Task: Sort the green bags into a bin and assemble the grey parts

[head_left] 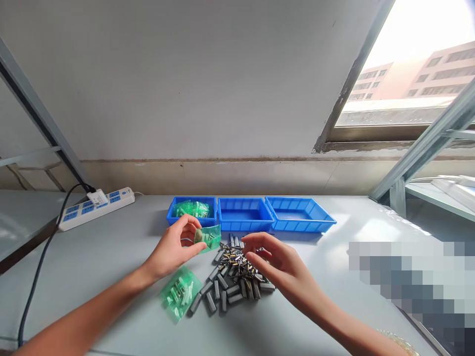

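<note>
Well, table (pixel 122 262): smooth-looking; anything I nudge could slide.
Bins (pixel 245 226): three abreast; my left knuckles could bump the filled one.
Left hand (pixel 172 249): fingers pinched on the green bag (pixel 208 238), before that bin; slack grip could drop it.
Right hand (pixel 276 262): fingers half-curled, thumb apart, seemingly empty; a low sweep could scatter blocks (pixel 211 302).
Loose bag (pixel 180 292): beside them; my forearm might drag it.
Pins (pixel 234 254): jumbled, easily snagged.

The plastic pouches (pixel 180 294) were translucent green, the bins (pixel 247 226) bright blue. The metal pins (pixel 240 260) mixed silver with brassy gold; the blocks (pixel 233 290) were dark grey. The bench (pixel 120 254) was pale grey, the power strip (pixel 101 211) white with blue sockets (pixel 87 209), its cable (pixel 27 296) black.
</note>
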Demonstrator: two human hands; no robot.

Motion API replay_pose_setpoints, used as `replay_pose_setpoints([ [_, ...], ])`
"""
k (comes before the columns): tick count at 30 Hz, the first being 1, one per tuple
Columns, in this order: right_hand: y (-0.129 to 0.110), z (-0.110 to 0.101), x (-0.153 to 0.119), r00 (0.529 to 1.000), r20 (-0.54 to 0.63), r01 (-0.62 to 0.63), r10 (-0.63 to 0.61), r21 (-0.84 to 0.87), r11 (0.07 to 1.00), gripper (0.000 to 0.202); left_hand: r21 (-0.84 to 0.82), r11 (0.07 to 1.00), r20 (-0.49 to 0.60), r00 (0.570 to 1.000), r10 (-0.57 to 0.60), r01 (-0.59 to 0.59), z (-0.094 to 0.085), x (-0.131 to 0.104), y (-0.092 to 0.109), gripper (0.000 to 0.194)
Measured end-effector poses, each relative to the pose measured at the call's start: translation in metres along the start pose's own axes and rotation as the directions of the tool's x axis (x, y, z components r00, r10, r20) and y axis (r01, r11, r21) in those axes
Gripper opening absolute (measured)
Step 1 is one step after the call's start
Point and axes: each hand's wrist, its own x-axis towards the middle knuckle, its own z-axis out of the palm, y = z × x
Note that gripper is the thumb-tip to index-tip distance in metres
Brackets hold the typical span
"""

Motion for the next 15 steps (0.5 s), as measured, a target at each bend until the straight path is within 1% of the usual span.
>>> replay_pose_setpoints([
  [3,0.004,0.002,0.000,0.995,0.050,-0.096,0.091,0.099,0.990,0.037,-0.139,0.990,0.085,0.996,-0.015,0.027,0.008,-0.009,0.011,0.017],
  [6,0.006,0.003,0.001,0.983,0.089,-0.177,0.163,0.181,0.967,0.041,-0.216,0.975,0.148,0.989,-0.012,0.044,0.016,-0.017,0.017,0.014],
  [8,0.006,0.002,0.002,0.978,0.101,-0.198,0.180,0.220,0.955,0.040,-0.242,0.970,0.158,0.987,0.003,0.036,0.020,-0.021,0.018,0.012],
  [11,0.005,0.001,0.001,0.970,0.163,-0.215,0.180,0.232,0.949,0.031,-0.246,0.969,0.138,0.989,0.055,-0.019,0.024,-0.024,0.017,0.011],
  [12,0.005,0.001,0.000,0.973,0.163,-0.194,0.162,0.207,0.959,0.027,-0.236,0.970,0.120,0.989,0.083,-0.053,0.024,-0.024,0.016,0.010],
  [13,0.004,0.001,0.000,0.983,0.140,-0.143,0.121,0.159,0.977,0.023,-0.221,0.971,0.095,0.988,0.118,-0.095,0.024,-0.024,0.014,0.009],
  [14,0.003,0.001,-0.001,0.994,0.099,-0.053,0.044,0.090,0.995,0.019,-0.200,0.968,0.067,0.984,0.165,-0.149,0.023,-0.024,0.013,0.009],
  [15,0.002,0.001,-0.002,0.996,0.054,0.076,-0.076,0.001,0.997,0.013,-0.176,0.962,0.040,0.975,0.217,-0.207,0.022,-0.024,0.011,0.009],
])
